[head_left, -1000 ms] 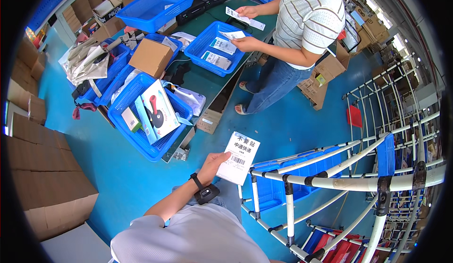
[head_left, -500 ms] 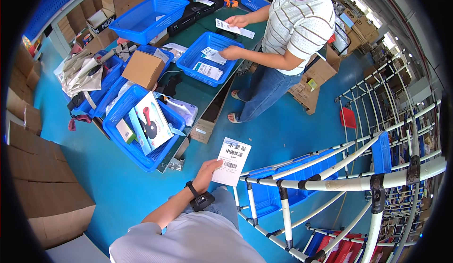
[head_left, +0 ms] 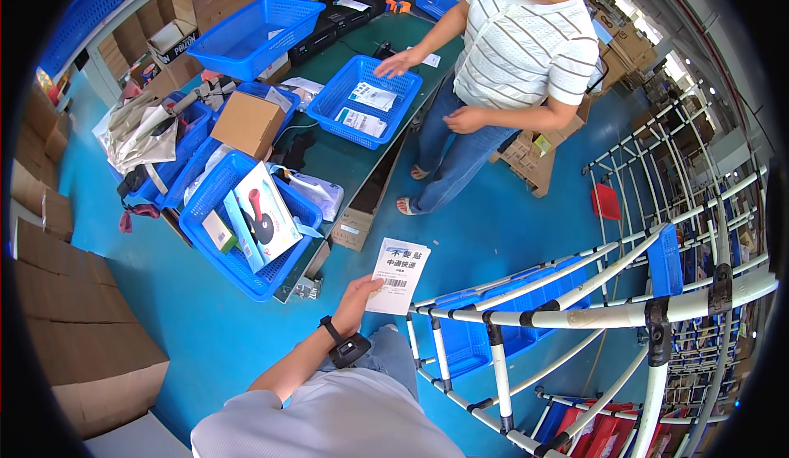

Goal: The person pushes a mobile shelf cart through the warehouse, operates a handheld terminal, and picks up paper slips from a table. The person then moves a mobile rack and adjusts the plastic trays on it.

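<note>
My left hand (head_left: pixel 359 300) grips a stack of white printed label sheets (head_left: pixel 398 277) by its left edge, thumb on top. The stack is held out in front of my body, beside the end of a white pipe rack. A dark watch-like device (head_left: pixel 349 349) is strapped to that wrist. My right hand is out of view. Beyond the stack, on the table's near end, a blue basket (head_left: pixel 215 248) holds a white box (head_left: pixel 265 211) with a red-handled pan pictured on it and a small green-and-white box (head_left: pixel 219 232).
A person (head_left: pixel 526 55) in a striped top stands across the aisle, one hand above a blue basket (head_left: pixel 374 137) with label stacks. A brown carton (head_left: pixel 247 122) and another blue basket (head_left: pixel 259 39) sit on the green table. The white pipe rack (head_left: pixel 604 318) borders my right; brown cartons (head_left: pixel 90 326) line the left.
The other person has let go of the held labels, which now lie on the table, and has drawn one hand back toward the body. My left hand and its sheets have shifted slightly left.
</note>
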### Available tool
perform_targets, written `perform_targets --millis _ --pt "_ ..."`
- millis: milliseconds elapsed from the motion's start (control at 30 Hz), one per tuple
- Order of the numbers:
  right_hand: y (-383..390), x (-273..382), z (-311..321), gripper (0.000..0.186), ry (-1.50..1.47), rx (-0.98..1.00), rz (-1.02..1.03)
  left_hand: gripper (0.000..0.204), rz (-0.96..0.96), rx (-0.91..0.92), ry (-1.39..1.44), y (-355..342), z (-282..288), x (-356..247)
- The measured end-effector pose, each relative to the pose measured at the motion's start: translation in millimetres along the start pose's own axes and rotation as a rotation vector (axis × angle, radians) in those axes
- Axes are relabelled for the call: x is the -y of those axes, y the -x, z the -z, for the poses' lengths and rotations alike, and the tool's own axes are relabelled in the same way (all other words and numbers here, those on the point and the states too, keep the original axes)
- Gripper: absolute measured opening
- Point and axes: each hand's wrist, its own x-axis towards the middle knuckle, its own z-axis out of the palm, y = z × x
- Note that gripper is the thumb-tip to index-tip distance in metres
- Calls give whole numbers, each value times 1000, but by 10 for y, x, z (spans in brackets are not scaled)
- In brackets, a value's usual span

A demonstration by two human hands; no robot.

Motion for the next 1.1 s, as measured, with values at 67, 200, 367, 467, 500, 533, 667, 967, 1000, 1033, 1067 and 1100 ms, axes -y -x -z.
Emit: perform_targets --millis 67,200,367,467,500,533,667,967,1000,1033,1067,1100 --pt "55 57 8 35 -25 13 -38 33 -3 9 2 -16 2 -6" --pt "139 136 32 35 -59 -18 -117 32 -20 7 -17 -66 66 -8" --pt "170 178 62 36 -100 -92 -212 32 -43 4 -17 -90 201 4" --pt "52 -236 335 37 -154 34 -246 31 -46 18 -8 -102 284 -30" --pt "-129 -554 538 39 -197 193 -253 31 -34 27 7 -74 256 2" --pt "-143 -734 704 40 -238 343 -266 30 -26 39 12 -103 290 -43" --pt "488 101 318 41 -123 275 -293 29 -40 47 11 -162 370 -127" --pt "992 969 -312 49 17 35 -397 28 -39 67 55 -352 542 -238" --pt "1005 962 -327 49 22 21 -399 27 -39 72 61 -352 551 -244" --pt "1015 957 -345 48 -13 41 -396 27 -39 76 67 -356 557 -251" --pt "1030 960 -358 47 -49 62 -392 27 -39 78 74 -369 562 -262" --pt "1035 965 -370 47 -49 56 -393 27 -40 83 71 -371 565 -259"
